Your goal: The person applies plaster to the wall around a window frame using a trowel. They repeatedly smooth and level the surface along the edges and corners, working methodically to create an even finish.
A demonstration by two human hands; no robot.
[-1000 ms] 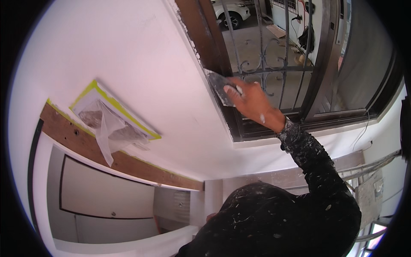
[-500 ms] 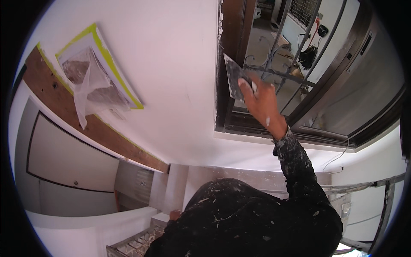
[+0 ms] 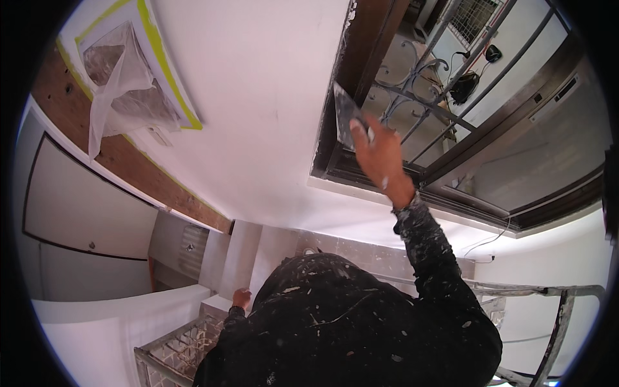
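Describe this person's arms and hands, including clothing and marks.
The right hand is bare, with a white smudge near the wrist; its black sleeve is crumpled and spattered whitish, most heavily toward the cuff. The left hand, also bare, shows too small for detail; the left sleeve is black.

The scraper (image 3: 346, 119) was in the right hand (image 3: 379, 155), at the left side of the window frame (image 3: 367, 55). Farther left, a panel (image 3: 137, 68) was on the wall (image 3: 258, 84).
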